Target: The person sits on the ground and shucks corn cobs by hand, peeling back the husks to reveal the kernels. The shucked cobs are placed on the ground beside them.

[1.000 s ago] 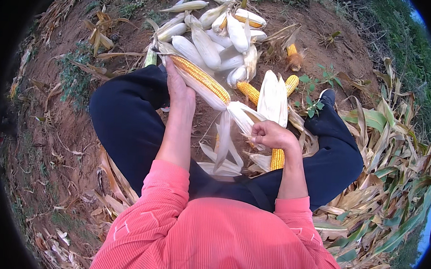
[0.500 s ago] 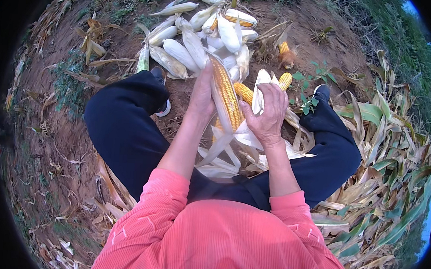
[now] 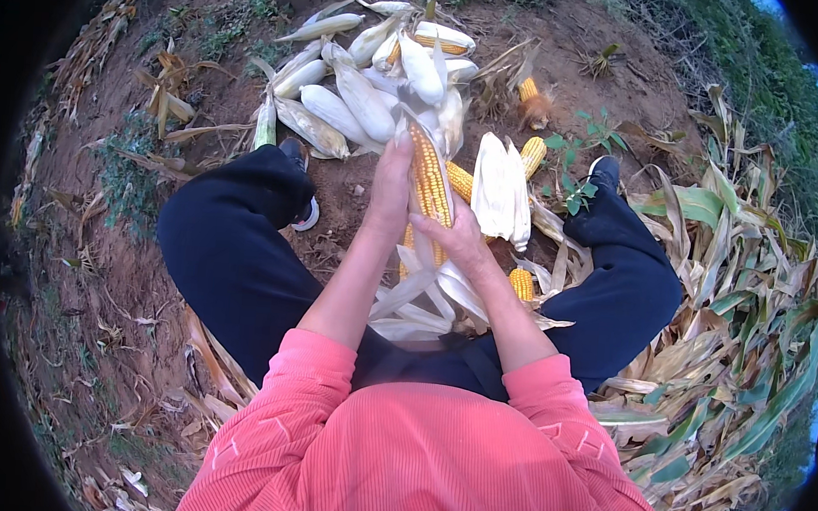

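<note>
Between my hands is a partly husked ear of corn, its yellow kernels bare along the front and pale husk still along its left side. My left hand is closed round its upper left side. From the lower right, my right hand grips the same ear, thumb across the kernels. Just right of that hand, a loose white husk lies over bare yellow corn. Another bare cob shows below it. Peeled husk strips hang between my thighs, below the ear.
Beyond my hands lies a pile of corn ears in white husks. A bare-tipped ear with brown silk rests to its right. Dry stalks and leaves heap along my right leg. A small green weed grows by my right shoe.
My right hand has let go of the white husk, which now lies on the corn at right. It has moved left and down onto the ear in my left hand.
</note>
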{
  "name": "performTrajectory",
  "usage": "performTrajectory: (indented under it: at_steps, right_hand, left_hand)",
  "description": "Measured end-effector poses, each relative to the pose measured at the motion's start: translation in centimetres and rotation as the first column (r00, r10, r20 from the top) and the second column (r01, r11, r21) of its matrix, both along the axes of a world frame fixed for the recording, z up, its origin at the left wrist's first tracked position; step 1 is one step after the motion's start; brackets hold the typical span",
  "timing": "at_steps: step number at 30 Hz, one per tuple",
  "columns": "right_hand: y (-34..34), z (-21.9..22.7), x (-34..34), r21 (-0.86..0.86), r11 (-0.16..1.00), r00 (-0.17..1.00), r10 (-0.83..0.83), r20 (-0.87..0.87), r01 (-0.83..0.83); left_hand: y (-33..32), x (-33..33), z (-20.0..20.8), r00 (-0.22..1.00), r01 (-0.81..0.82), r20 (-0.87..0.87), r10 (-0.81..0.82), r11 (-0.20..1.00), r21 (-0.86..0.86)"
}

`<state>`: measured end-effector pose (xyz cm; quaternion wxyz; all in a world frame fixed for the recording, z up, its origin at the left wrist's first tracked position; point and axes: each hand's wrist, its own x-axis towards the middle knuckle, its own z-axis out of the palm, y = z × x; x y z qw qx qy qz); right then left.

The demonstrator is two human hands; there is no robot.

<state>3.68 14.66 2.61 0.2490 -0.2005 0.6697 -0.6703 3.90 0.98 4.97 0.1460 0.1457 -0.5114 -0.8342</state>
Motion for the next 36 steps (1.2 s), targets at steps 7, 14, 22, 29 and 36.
performTrajectory:
  at_steps: [7,14,22,29,36]
  right_hand:
    - [0.1,0.5,0.7,0.018,0.999,0.999,-0.044,-0.023,0.044]
    - [1.2,-1.4,-0.5,-0.192,0.979,0.986,0.094,0.139,-0.066]
    - [2.6,-1.4,-1.2,-0.362,0.909,0.857,0.346,0.382,-0.206]
    - [2.1,0.5,-1.2,-0.104,0.953,0.930,0.301,0.209,-0.285]
    - [2.7,2.6,-1.6,0.074,0.962,0.954,0.249,0.165,-0.264]
  left_hand:
    - [-0.1,0.1,-0.7,0.980,-0.175,0.068,0.188,0.972,-0.157]
    - [0.1,0.2,-0.6,0.984,-0.146,0.130,0.122,0.971,0.190]
    - [-0.8,0.2,2.2,0.996,0.085,-0.036,-0.077,0.859,0.505]
    - [-3.7,0.4,1.7,0.992,0.121,0.000,-0.127,0.945,0.305]
    - [-3.7,0.0,0.1,0.990,-0.067,0.137,-0.028,0.768,0.637]
